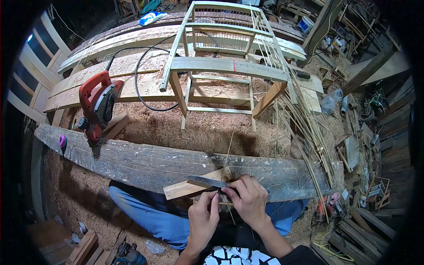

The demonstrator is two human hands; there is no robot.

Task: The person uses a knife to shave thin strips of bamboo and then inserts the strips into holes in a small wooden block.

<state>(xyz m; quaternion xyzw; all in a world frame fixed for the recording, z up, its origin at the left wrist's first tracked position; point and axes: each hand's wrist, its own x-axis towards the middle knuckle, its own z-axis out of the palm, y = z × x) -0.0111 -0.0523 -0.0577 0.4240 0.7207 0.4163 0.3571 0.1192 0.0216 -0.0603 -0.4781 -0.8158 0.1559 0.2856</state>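
Note:
My right hand (248,198) is closed around a knife, whose grey blade (206,180) points left over a short wooden block (187,186) on the plank bench. Close beside it, my left hand (204,215) is closed in a pinch near the knife. A thin bamboo strip (230,150) rises past the block's far end and seems to pass between my hands; its lower end shows below my fingers. The exact grip of my left fingertips on it is partly hidden. Both hands are above my lap, at the near edge of the weathered plank bench (132,160).
A red electric planer (98,106) with a black cable stands on the bench's left, near a purple roll (62,141). Ahead is a wooden frame (225,65) with thin slats. Long bamboo strips (311,132) lean at right. Shavings cover the floor (145,118).

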